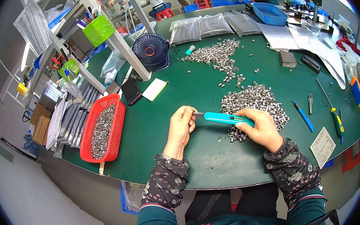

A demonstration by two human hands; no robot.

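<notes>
My right hand (262, 127) is closed around a teal utility knife (223, 117), its thumb along the handle's side. The grey blade points left and meets the fingertips of my left hand (180, 127). Those fingers are pinched together at the blade's tip. Whatever small piece they hold there is mostly hidden. Just beyond my right hand lies a heap of small shiny metal rings (251, 99). Farther back spreads a second pile of similar small metal parts (215, 55) on the green tabletop (202, 166).
To the left stand a red basket (118, 137) of metal parts, a phone (131, 91), a notepad (155, 89) and a dark fan (151, 50). On the right lie a blue pen-like tool (303, 116), a screwdriver (336, 120) and a paper card (322, 147). A blue bin (270, 13) sits far back.
</notes>
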